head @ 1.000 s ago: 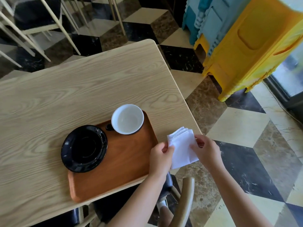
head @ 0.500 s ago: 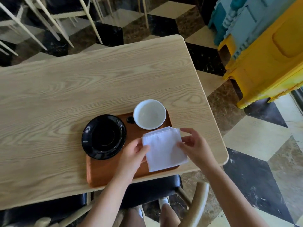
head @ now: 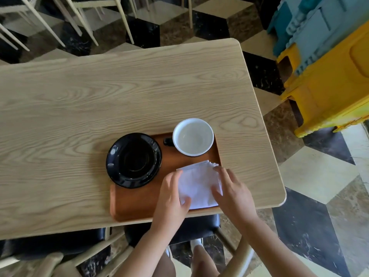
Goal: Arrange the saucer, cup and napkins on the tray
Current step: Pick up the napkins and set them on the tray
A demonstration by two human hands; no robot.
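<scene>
The stack of white paper napkins [head: 199, 184] lies flat in the near right corner of the wooden tray [head: 137, 204], just below the white cup [head: 193, 136], while the black saucer [head: 133, 159] overhangs the tray's left edge. The left hand [head: 171, 198] and right hand [head: 232, 193] rest spread on the stack's two sides, fingers flat, pinching nothing. The sheets look light, soft and loose, likely to fan apart, so squaring them by their side edges seems safest.
</scene>
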